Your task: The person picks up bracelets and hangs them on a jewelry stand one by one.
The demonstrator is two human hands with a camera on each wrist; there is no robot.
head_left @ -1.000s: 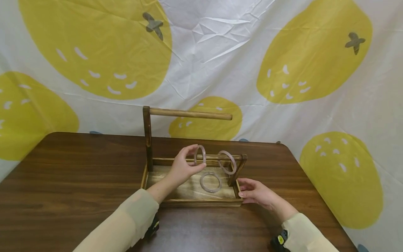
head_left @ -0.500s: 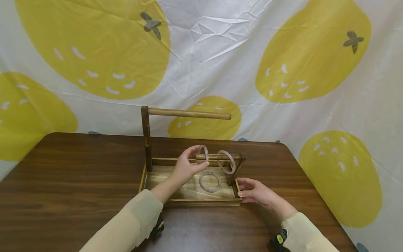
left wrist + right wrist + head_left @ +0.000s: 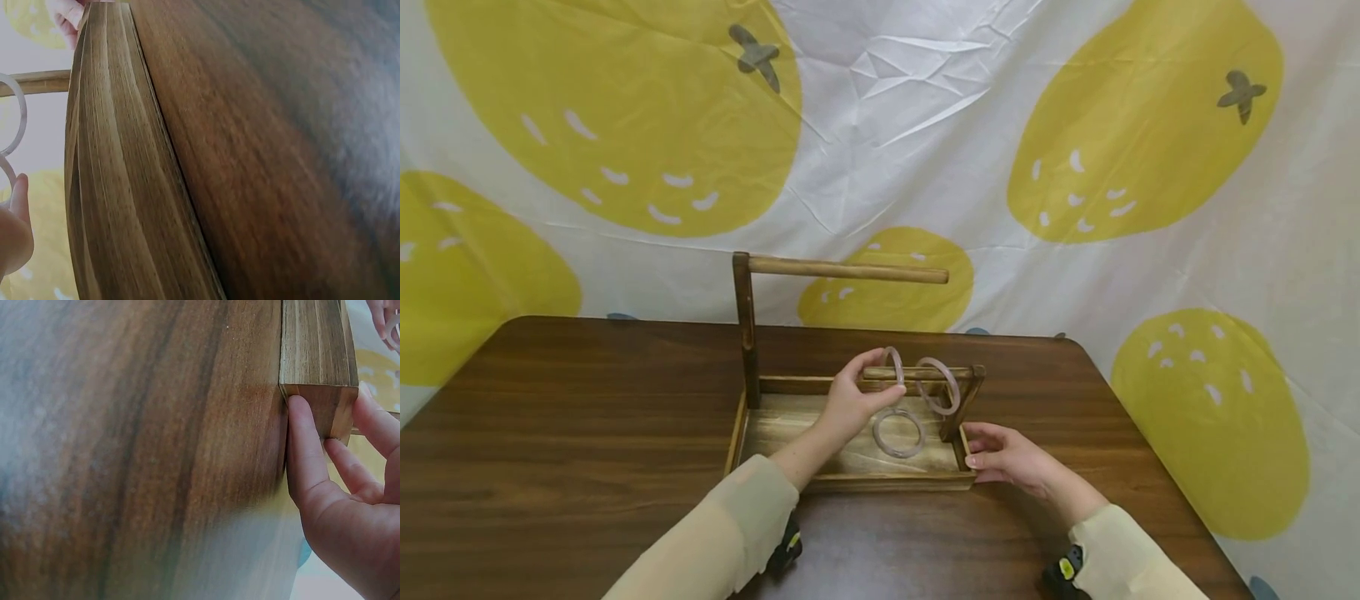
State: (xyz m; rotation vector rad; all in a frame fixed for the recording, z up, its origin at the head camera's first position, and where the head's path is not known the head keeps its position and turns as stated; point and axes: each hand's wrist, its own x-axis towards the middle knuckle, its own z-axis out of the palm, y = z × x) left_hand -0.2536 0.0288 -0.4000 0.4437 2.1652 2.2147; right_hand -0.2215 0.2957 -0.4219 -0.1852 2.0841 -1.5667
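Note:
My left hand point(image 3: 852, 402) pinches a pale translucent bangle point(image 3: 900, 367) between thumb and fingers. The short lower bar point(image 3: 874, 374) of a brown wooden stand seems to pass through it. Another bangle point(image 3: 957, 393) hangs farther right on that bar, near its post. A third bangle point(image 3: 898, 433) lies in the tray base point(image 3: 891, 482) beneath. With fairly straight fingers my right hand point(image 3: 1009, 460) touches the tray's right end. In the right wrist view, fingertips point(image 3: 299, 405) press the outer end face and the thumb point(image 3: 369, 415) meets the upper edge.
A taller post point(image 3: 745, 333) at the stand's left carries a long upper bar point(image 3: 850, 269) above the left hand. The stand sits on a dark wood table point(image 3: 587, 433). Behind hangs a white cloth point(image 3: 917, 167) printed with yellow fruit.
My left hand has moved the bangle to the right along the lower bar, closer to the hanging one. My right hand has stayed at the tray's end.

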